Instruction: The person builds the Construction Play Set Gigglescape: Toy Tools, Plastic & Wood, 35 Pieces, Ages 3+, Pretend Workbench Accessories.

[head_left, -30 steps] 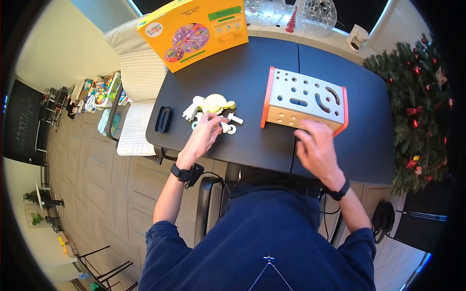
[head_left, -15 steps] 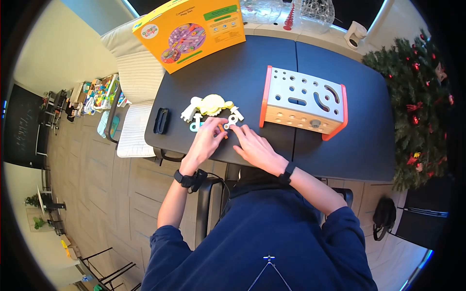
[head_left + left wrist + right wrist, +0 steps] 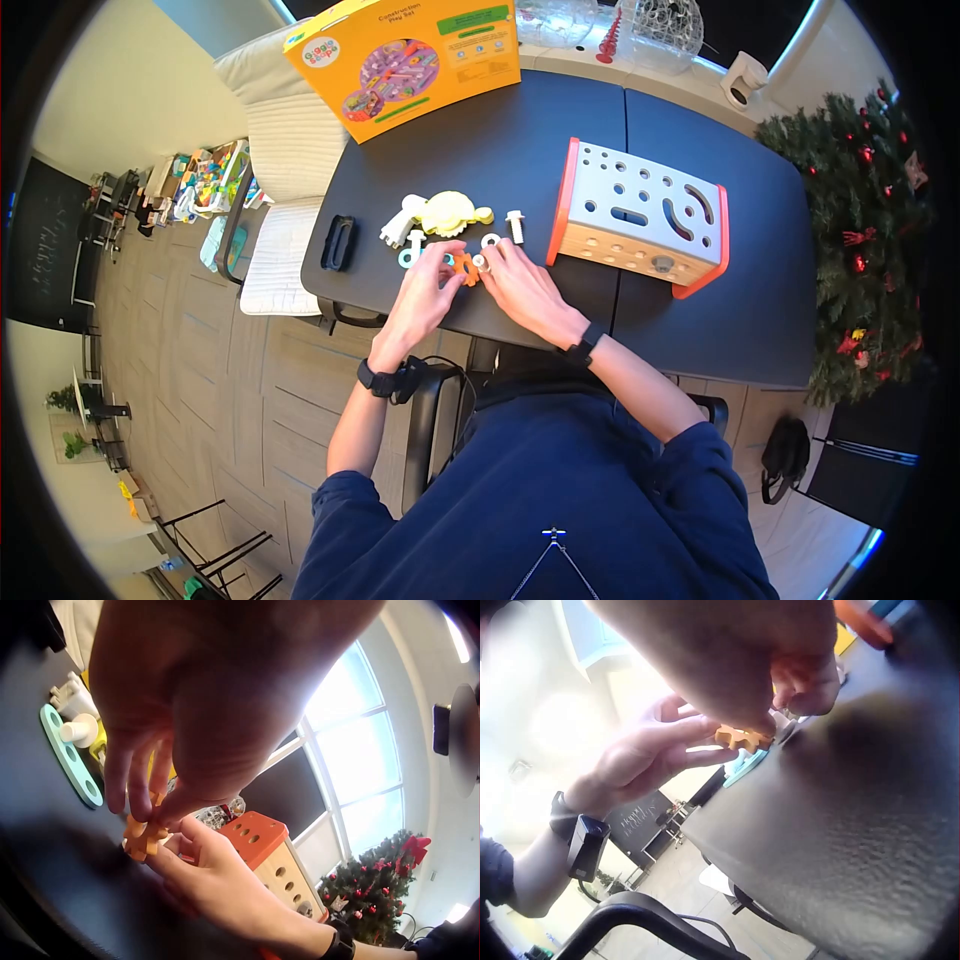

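An orange gear-shaped piece [image 3: 466, 268] is pinched between the thumb and fingers of my left hand [image 3: 424, 296]. My right hand [image 3: 530, 296] meets it from the other side, its fingertips pinching a small white piece [image 3: 480, 262] against the gear. The gear [image 3: 142, 838] shows below my left fingers in the left wrist view; in the right wrist view the gear [image 3: 742, 739] stands on edge. Beside my left hand lies a teal strip [image 3: 71, 756] with a white bolt [image 3: 73, 732] standing in it. My fingers partly hide the white piece.
Yellow and white pieces [image 3: 445, 213] and a white bolt [image 3: 515, 226] lie behind my hands. The holed toy box [image 3: 640, 215] stands to the right, a black tray [image 3: 339, 243] to the left, and an orange carton [image 3: 400, 70] at the back.
My right hand came left from the toy box to my left hand, and now pinches a white piece at the gear. A grey round piece now shows in the box's front. One white bolt now stands apart.
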Tool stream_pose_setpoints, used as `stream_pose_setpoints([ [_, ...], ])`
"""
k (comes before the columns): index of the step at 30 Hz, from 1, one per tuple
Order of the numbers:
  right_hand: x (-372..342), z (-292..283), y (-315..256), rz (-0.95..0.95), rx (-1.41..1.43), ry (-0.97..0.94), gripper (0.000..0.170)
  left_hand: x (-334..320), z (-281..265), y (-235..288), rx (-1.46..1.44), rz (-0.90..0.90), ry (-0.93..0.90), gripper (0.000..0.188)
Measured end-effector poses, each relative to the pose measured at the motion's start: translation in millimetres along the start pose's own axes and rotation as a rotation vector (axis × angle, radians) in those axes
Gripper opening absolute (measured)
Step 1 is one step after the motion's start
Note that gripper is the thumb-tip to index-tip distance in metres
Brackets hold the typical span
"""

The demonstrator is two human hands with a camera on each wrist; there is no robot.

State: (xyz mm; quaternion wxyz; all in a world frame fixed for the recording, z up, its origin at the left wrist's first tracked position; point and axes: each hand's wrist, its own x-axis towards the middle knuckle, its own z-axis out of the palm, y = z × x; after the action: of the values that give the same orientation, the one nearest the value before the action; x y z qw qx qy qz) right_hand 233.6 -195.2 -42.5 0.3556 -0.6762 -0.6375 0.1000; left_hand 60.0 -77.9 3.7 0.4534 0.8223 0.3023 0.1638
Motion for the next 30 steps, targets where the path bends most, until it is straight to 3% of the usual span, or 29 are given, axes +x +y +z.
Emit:
stream_pose_setpoints([
  [2, -5, -13, -4, 0.001, 0.089, -0.008, 0.025, -3, -1, 6, -0.025, 0.025, 0.01, 0.045],
  [5, -16, -40, -10, 0.32, 0.542, -0.254, 0.023, -6, 0, 23, -0.059, 0.096, 0.015, 0.043],
  [8, -32, -60, -13, 0.422, 0.776, -0.243, 0.027, -8, 11, 39, -0.048, 0.207, -0.012, 0.042],
  [11, -47, -77, -13, 0.56, 0.79, -0.229, 0.028, -6, 25, 51, 0.043, 0.35, -0.04, 0.043],
  [14, -61, -84, -3, 0.607, 0.732, -0.149, 0.027, -4, 39, 65, 0.058, 0.433, -0.078, 0.042],
  [18, -73, -91, 1, 0.679, 0.968, 0.027, 0.037, -3, 57, 80, 0.048, 0.504, -0.13, 0.041],
  [19, -75, -93, 5, 0.658, 0.959, 0.015, 0.044, -2, 61, 83, 0.046, 0.522, -0.136, 0.041],
  [25, -99, -108, 11, 0.608, 0.712, 0.063, 0.046, 6, 74, 98, 0.04, 0.57, -0.136, 0.039],
  [30, -111, -124, 6, 0.549, 0.965, 0.099, 0.045, 13, 80, 107, -0.029, 0.531, -0.199, 0.04],
])
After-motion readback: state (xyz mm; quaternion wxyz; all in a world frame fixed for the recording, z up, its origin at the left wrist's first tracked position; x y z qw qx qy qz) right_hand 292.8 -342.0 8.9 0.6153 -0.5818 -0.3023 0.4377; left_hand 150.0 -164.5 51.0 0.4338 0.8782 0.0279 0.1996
